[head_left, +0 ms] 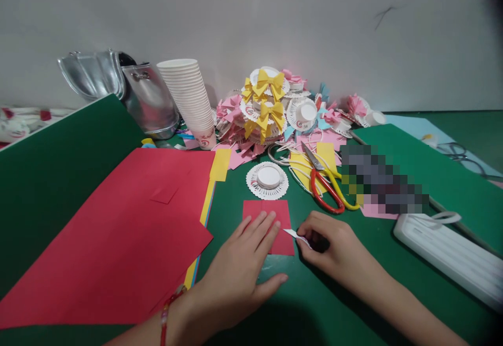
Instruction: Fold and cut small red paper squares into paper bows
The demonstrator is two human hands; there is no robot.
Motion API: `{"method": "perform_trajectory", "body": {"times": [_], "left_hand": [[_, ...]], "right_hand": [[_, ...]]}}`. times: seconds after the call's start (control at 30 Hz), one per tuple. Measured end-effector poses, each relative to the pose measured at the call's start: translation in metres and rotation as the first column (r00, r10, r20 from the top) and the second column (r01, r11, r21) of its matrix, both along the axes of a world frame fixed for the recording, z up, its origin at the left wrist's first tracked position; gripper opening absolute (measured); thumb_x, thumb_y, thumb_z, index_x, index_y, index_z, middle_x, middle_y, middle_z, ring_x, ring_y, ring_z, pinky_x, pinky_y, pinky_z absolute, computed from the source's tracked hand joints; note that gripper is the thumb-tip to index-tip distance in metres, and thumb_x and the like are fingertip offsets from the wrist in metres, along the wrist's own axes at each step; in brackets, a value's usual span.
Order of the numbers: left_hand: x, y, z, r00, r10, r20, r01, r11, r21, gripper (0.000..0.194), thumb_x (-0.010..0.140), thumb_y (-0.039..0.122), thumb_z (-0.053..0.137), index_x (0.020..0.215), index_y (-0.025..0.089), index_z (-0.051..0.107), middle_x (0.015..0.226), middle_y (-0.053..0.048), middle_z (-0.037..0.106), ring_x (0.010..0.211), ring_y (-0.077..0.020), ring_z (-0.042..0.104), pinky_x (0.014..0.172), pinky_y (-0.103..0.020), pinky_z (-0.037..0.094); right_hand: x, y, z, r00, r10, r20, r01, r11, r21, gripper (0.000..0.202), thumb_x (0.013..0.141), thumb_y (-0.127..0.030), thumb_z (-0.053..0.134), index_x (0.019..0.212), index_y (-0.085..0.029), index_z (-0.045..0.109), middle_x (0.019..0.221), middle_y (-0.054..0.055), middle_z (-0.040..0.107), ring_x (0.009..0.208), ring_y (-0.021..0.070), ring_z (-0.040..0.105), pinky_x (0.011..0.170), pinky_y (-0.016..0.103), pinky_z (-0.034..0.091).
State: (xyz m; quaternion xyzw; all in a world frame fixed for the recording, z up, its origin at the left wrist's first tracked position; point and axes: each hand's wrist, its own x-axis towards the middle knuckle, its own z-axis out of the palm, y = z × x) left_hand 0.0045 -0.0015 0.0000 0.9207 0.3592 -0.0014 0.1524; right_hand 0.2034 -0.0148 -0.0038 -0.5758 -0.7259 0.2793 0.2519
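Note:
A small red paper square (283, 240) with a crease lies on the green table in front of me. My left hand (245, 259) rests flat on its left part, fingers stretched out and thumb spread. To the right, my right hand (328, 238) pinches a thin, white, pointed strip (293, 233), whose tip meets the red paper beside my left fingertips. Its exact kind I cannot make out. Just beyond the square sits a small white paper hat (268, 178) with a fringed, scalloped brim.
Large red paper sheets (118, 241) lie at left. Behind stand a paper cup stack (184, 100), a silver bag (151, 97) and a pile of bow-trimmed paper hats (271, 105). Scissors (328, 189) with red and yellow handles lie at right, near a white power strip (448, 252).

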Motion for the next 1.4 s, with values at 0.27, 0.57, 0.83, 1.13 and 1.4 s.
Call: {"method": "perform_trajectory", "body": {"times": [0.27, 0.57, 0.83, 1.13, 1.4], "left_hand": [[-0.0007, -0.0017, 0.0015, 0.999, 0.024, 0.042, -0.025, 1.000, 0.007, 0.060, 0.089, 0.042, 0.036, 0.139, 0.013, 0.020, 0.145, -0.009, 0.022, 0.132, -0.0227, 0.022, 0.105, -0.042, 0.028], [-0.0039, -0.0010, 0.0029, 0.998, 0.054, 0.045, -0.055, 0.998, 0.024, 0.052, 0.091, 0.038, 0.031, 0.134, 0.009, 0.033, 0.141, -0.012, 0.032, 0.131, -0.0241, 0.025, 0.106, -0.046, 0.025], [-0.0044, -0.0015, 0.0056, 0.999, 0.001, 0.051, 0.001, 0.999, -0.044, 0.069, 0.084, 0.056, 0.034, 0.137, 0.012, 0.026, 0.144, -0.011, 0.024, 0.133, -0.0279, 0.019, 0.106, -0.050, 0.020], [-0.0015, -0.0011, 0.0067, 1.000, -0.024, 0.006, 0.025, 0.996, -0.081, 0.079, 0.080, 0.063, 0.034, 0.138, 0.010, 0.023, 0.145, -0.013, 0.020, 0.133, -0.0288, 0.018, 0.106, -0.050, 0.018], [-0.0013, 0.0001, 0.0067, 1.000, -0.017, 0.013, 0.018, 0.995, -0.102, 0.077, 0.081, 0.064, 0.032, 0.138, 0.013, 0.023, 0.145, -0.011, 0.020, 0.133, -0.0274, 0.016, 0.107, -0.051, 0.015]], "right_hand": [[-0.0040, -0.0021, 0.0000, 1.000, -0.004, -0.019, 0.004, 1.000, -0.003, 0.009, 0.076, -0.012, 0.049, 0.073, -0.017, 0.056, 0.068, 0.000, 0.048, 0.059, 0.0120, 0.048, 0.054, 0.025, 0.039], [-0.0030, -0.0035, 0.0029, 0.999, -0.005, 0.050, 0.006, 1.000, -0.007, 0.011, 0.081, -0.022, 0.050, 0.075, -0.019, 0.058, 0.070, 0.001, 0.051, 0.061, 0.0136, 0.050, 0.056, 0.026, 0.040], [0.0017, -0.0018, 0.0037, 0.992, -0.025, 0.126, 0.024, 1.000, 0.005, 0.009, 0.079, -0.019, 0.051, 0.074, -0.019, 0.058, 0.069, 0.002, 0.055, 0.062, 0.0145, 0.052, 0.056, 0.026, 0.043], [0.0004, -0.0027, 0.0010, 0.998, -0.033, 0.053, 0.033, 0.999, 0.011, 0.012, 0.081, -0.020, 0.049, 0.073, -0.018, 0.058, 0.068, 0.002, 0.055, 0.060, 0.0142, 0.052, 0.055, 0.026, 0.043], [0.0001, -0.0046, -0.0011, 0.999, -0.029, 0.037, 0.028, 0.999, 0.024, 0.012, 0.080, -0.021, 0.052, 0.069, -0.019, 0.057, 0.064, 0.001, 0.056, 0.057, 0.0135, 0.053, 0.051, 0.024, 0.042]]}}
